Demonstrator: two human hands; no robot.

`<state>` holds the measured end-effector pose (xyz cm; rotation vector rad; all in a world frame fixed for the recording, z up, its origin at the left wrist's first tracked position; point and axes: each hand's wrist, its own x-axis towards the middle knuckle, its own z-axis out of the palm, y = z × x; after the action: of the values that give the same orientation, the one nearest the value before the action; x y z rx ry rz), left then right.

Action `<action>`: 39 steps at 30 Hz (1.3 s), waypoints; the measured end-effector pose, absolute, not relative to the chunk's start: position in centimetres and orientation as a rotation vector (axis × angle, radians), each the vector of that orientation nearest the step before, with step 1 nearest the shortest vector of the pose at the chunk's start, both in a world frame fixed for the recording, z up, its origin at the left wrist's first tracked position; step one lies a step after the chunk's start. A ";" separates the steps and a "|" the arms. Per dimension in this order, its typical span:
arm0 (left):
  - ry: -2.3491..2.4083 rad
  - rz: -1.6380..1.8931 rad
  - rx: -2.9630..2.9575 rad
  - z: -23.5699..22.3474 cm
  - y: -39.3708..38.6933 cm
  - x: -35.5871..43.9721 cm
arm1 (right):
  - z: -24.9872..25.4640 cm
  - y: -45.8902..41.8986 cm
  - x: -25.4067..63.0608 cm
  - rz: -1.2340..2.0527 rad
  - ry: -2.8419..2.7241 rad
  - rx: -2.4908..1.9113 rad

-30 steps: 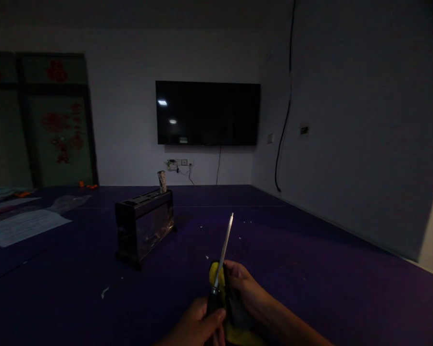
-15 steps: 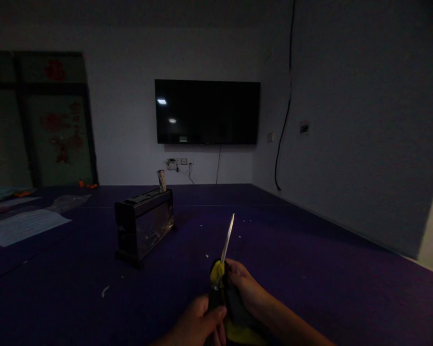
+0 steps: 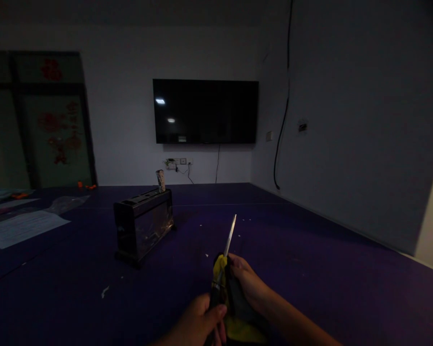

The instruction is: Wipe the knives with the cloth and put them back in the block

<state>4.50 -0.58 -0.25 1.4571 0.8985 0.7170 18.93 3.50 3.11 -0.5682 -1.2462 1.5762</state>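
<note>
My left hand (image 3: pixel 202 315) is closed around the dark handle of a knife (image 3: pixel 230 235), at the lower middle of the head view. Its narrow, shiny blade points up and away from me. Around the lower part of the blade is a black and yellow cloth (image 3: pixel 219 268), pinched in my right hand (image 3: pixel 248 282). The cloth hangs down between my forearms, with a yellow part near the bottom edge. Ahead on the left stands a dark knife block (image 3: pixel 144 223) with clear sides. One speckled handle (image 3: pixel 160 181) sticks up from its far end.
A purple surface (image 3: pixel 303 269) spreads under everything, dotted with small white scraps (image 3: pixel 105 291). Printed paper (image 3: pixel 27 228) and clear plastic (image 3: pixel 68 203) lie at the left. Beyond are a wall-mounted television (image 3: pixel 205 113) and a black cable (image 3: pixel 281 134) hanging along the right wall.
The cloth and my right hand have moved slightly up along the blade, away from the handle. The knife has tilted a little to the right. The knife block has stayed put.
</note>
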 end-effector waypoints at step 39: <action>0.906 0.688 1.494 -1.6 -0.2 4.1 | 4.0 2.8 19.0 1.611 -1.273 -0.549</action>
<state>4.12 -0.21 -1.61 1.4935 0.9057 0.6879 19.03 2.79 4.01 -0.5487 -1.2732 1.6107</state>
